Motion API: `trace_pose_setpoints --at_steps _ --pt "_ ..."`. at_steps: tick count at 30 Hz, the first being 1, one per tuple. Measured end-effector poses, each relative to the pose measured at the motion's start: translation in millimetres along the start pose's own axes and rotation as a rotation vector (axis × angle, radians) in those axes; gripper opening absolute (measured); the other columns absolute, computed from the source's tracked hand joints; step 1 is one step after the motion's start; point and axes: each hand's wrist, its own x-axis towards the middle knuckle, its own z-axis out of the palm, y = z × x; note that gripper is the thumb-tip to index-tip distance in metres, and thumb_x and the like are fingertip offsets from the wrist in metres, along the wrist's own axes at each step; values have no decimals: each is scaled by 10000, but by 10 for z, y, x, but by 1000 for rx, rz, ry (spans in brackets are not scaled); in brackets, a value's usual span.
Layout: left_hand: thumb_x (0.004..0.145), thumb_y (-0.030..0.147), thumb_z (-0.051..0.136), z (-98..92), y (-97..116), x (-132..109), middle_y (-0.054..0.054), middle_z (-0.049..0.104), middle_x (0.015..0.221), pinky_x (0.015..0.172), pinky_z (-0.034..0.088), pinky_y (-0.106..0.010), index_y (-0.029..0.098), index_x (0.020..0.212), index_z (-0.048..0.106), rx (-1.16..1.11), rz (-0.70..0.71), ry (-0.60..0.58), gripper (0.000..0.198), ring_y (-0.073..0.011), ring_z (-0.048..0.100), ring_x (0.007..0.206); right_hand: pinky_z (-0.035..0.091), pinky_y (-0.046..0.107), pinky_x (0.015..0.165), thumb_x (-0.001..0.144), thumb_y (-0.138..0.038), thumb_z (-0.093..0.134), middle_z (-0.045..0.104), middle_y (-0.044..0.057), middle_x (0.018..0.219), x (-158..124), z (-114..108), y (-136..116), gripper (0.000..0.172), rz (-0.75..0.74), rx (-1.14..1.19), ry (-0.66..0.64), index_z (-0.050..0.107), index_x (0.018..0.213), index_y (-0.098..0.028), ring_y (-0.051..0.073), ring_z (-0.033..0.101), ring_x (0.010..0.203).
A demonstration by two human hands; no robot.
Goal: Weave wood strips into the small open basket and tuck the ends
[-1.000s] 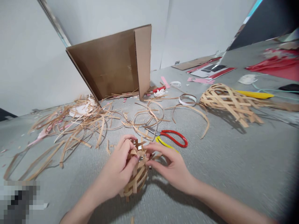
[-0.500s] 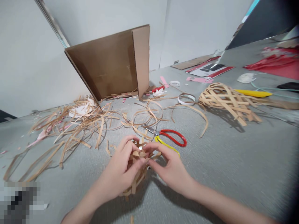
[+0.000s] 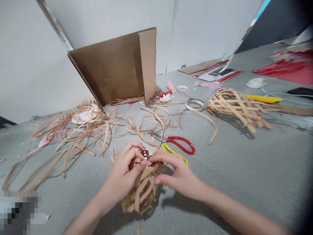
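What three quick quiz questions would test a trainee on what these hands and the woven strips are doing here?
1. True or false: the left hand and the right hand both touch the small woven strip piece.
2. Which lies nearer the hands: the scissors or the larger woven piece?
3. Where is the main heap of loose strips? A) left of the scissors; B) on top of the larger woven piece.

Key: 1 true; 2 the scissors; 3 A.
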Motion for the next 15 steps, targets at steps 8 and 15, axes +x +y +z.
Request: trace_pose_setpoints --at_steps 8,15 --pt "934 277 471 26 -15 30 -66 519 1085 962 436 -397 222 784 501 29 17 39 163 -226 519 1134 471 272 664 837 -269 619 649 -8 683 32 18 -68 165 145 27 -3 620 685 -204 151 585 680" --pt "930 304 480 -29 -53 81 -69 513 1099 972 438 -403 219 769 496 12 9 25 183 -242 508 1182 440 274 642 802 -261 620 615 -14 659 47 11 -60 139 209 85 18 612 677 -201 145 544 654"
